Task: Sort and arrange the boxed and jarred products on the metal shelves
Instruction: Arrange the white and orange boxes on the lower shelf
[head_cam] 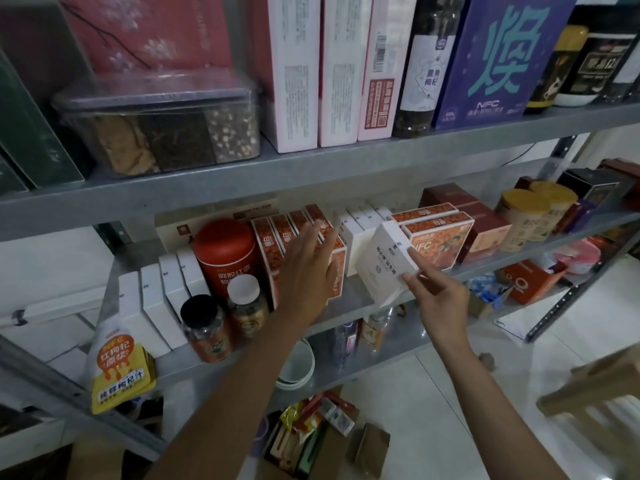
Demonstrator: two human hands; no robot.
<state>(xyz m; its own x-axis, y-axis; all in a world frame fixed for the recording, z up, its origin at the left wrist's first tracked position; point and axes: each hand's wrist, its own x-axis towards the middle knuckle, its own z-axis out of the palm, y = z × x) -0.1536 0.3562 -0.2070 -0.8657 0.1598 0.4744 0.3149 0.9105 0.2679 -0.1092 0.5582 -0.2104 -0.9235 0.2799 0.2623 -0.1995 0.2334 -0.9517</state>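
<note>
"NFC" under a large "焕" on the blue box (pixel 498 64) on the upper shelf (pixel 311 161), "NFC" on an orange box (pixel 441 239) on the middle shelf (pixel 363 301), "红枸杞原浆" on the yellow pouch (pixel 119 372), "12" on the black jar (pixel 594 65), white box (pixel 382 266) print too blurred

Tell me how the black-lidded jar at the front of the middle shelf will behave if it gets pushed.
The black-lidded jar is round and taller than wide, so a high push would probably tip it, then it may roll. It stands near the front edge of the shelf, so it could fall off. It looks filled, hence likely fairly heavy.
</note>
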